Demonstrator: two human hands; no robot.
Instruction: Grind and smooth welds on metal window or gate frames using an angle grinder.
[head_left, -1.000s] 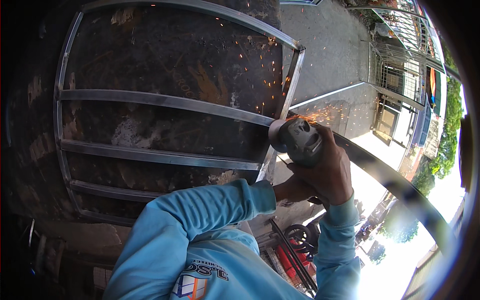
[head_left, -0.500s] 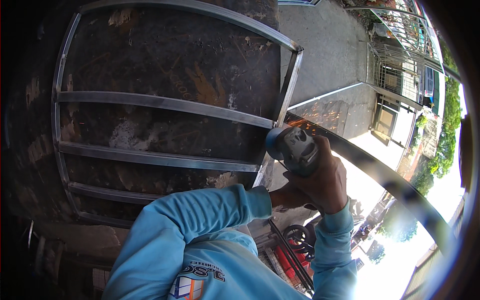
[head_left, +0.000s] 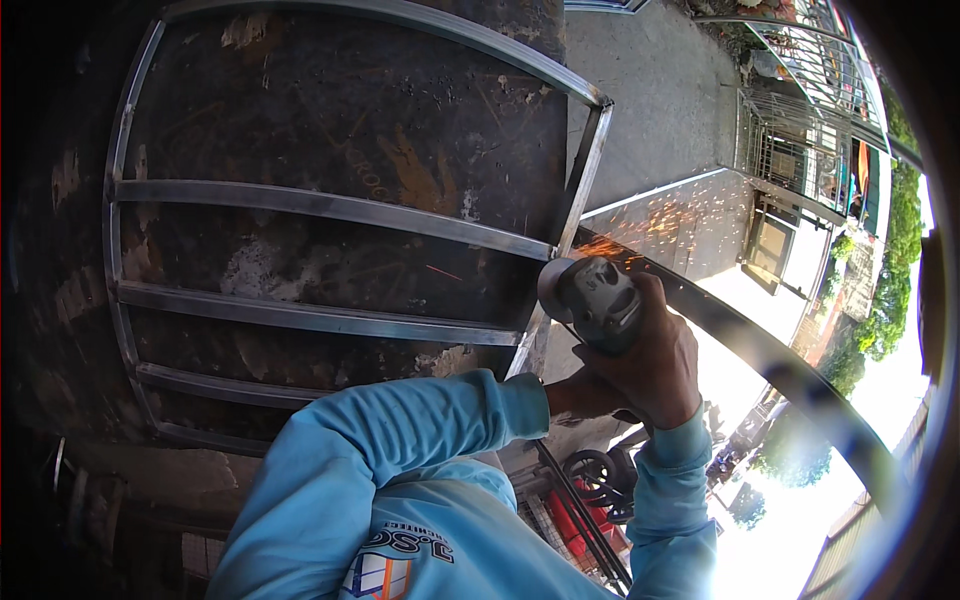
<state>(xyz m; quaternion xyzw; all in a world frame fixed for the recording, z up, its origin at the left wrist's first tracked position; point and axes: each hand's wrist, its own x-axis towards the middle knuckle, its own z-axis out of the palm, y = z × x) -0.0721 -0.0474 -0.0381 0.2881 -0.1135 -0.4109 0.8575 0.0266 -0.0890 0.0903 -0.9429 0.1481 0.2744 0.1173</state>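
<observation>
An angle grinder (head_left: 602,300) with a grey head is in my right hand (head_left: 660,365), whose fingers are wrapped around its body. My left hand (head_left: 585,392) reaches in from the left and is closed at the grinder's body under the right; its fingers are mostly hidden. The grinder's round disc guard (head_left: 553,288) sits against the right side rail of a bare metal frame (head_left: 330,207), close to where a crossbar meets it. Orange sparks (head_left: 655,228) fly up and to the right from there.
The frame lies on a dark, stained metal work surface (head_left: 300,130). A long dark bar (head_left: 740,330) slants away to the lower right. Concrete floor (head_left: 660,100) and wire-grid metalwork (head_left: 790,125) are beyond. A red wheeled machine (head_left: 580,515) stands below my arms.
The spark spray has grown denser and brighter. The grinder and both hands have shifted very slightly to the right in view, still at the same joint.
</observation>
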